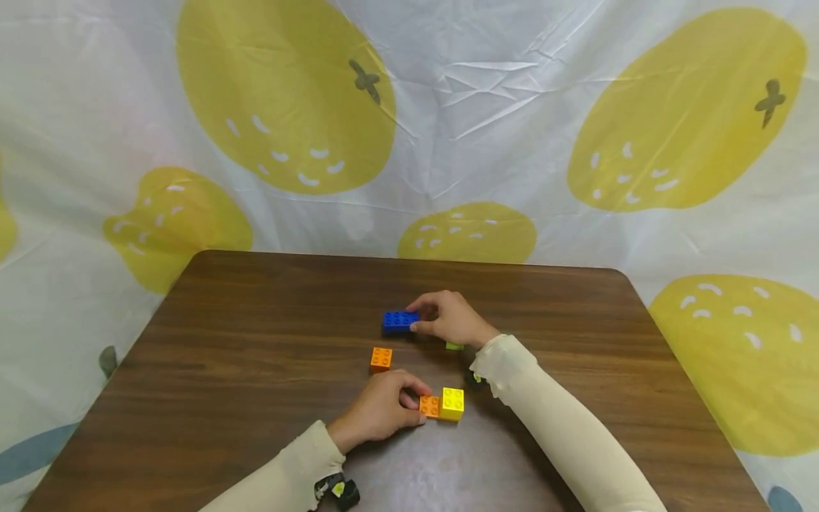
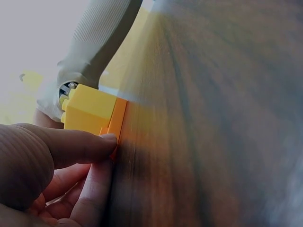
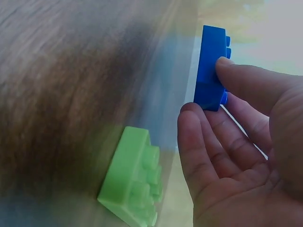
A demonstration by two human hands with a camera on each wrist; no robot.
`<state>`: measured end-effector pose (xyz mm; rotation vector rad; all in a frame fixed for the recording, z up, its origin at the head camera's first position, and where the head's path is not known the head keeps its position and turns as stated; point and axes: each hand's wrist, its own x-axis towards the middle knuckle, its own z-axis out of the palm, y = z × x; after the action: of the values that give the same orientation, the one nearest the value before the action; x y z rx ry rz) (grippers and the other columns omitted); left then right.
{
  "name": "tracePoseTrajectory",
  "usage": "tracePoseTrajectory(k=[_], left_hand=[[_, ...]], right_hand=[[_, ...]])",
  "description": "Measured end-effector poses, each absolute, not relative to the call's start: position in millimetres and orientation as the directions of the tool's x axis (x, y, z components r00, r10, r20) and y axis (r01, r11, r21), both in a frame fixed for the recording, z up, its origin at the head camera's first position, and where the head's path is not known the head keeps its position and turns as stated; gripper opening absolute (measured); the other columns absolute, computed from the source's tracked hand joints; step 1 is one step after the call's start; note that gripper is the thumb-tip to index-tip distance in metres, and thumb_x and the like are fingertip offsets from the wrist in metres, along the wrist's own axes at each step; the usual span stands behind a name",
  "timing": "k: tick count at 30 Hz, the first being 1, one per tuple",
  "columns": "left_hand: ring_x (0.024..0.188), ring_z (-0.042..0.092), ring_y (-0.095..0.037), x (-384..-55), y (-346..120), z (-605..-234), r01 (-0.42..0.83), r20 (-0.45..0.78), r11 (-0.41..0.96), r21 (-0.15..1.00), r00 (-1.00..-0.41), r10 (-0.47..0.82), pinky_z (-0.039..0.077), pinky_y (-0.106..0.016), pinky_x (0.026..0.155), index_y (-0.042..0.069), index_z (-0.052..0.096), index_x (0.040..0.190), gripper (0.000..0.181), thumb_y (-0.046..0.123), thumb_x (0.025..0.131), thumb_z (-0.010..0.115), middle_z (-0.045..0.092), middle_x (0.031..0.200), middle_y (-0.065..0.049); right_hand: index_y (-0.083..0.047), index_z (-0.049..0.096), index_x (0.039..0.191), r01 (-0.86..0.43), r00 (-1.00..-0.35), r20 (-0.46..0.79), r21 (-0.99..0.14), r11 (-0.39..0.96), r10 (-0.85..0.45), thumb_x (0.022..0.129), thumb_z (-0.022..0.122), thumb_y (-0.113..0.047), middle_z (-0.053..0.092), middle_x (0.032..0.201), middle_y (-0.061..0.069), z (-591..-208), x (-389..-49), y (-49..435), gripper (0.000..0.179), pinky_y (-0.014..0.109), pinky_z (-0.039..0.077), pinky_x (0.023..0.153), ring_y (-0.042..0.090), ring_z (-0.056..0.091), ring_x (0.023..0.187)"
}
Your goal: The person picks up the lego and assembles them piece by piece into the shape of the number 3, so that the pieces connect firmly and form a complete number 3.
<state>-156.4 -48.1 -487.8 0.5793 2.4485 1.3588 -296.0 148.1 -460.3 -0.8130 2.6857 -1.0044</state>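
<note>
Toward the far side of the table, your right hand pinches one end of the blue brick between thumb and fingers, while nearer you your left hand has thumb and forefinger closed on the free end of the orange base, with the yellow brick standing on its other end. The step in hand looks like taking hold of the blue brick while you steady the joined pair; moving it would call for a firm pinch, a lift clear of its neighbours and level studs, with your left grip keeping the base flat. The head view alone shows the loose orange brick, between the blue one and your left hand. From there the green brick is mostly covered by your right hand, but your right wrist view shows its side and studs plainly, apart from your fingers. Your left wrist view shows what the head view barely does: the base is thin and runs underneath the yellow brick. Whether the blue brick touches the table, you cannot tell.
</note>
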Motion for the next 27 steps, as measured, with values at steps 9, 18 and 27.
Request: tracePoseTrajectory(k=[9, 18, 27], left_hand=[[0.079, 0.066, -0.005, -157, -48, -489, 0.208, -0.045, 0.475, 0.855, -0.883, 0.467, 0.057, -0.022, 0.073, 0.011, 0.08, 0.108, 0.031, 0.006, 0.08, 0.091, 0.072, 0.106, -0.003], [0.079, 0.065, -0.005, -156, -48, -489, 0.207, -0.047, 0.474, 0.856, -0.881, 0.471, 0.057, -0.022, 0.073, 0.012, 0.08, 0.108, 0.03, 0.007, 0.08, 0.091, 0.072, 0.106, -0.003], [0.079, 0.065, -0.005, -156, -48, -488, 0.21, -0.044, 0.469, 0.858, -0.879, 0.475, 0.057, -0.022, 0.073, 0.012, 0.08, 0.108, 0.029, 0.007, 0.081, 0.091, 0.073, 0.106, -0.003]], right_hand=[[-0.017, 0.077, 0.122, -0.425, -0.844, 0.05, -0.671, 0.608, -0.534, 0.094, 0.082, -0.023, 0.077, 0.102, -0.001, -456, -290, 155, 0.03, 0.038, 0.061, 0.086, 0.012, 0.072, 0.091], [-0.017, 0.077, 0.122, -0.429, -0.842, 0.067, -0.686, 0.588, -0.536, 0.093, 0.083, -0.022, 0.077, 0.102, -0.001, -447, -281, 160, 0.029, 0.036, 0.063, 0.084, 0.012, 0.072, 0.089], [-0.018, 0.076, 0.122, -0.441, -0.836, 0.083, -0.69, 0.573, -0.543, 0.094, 0.083, -0.023, 0.077, 0.104, -0.003, -435, -269, 163, 0.029, 0.037, 0.063, 0.084, 0.012, 0.072, 0.09]])
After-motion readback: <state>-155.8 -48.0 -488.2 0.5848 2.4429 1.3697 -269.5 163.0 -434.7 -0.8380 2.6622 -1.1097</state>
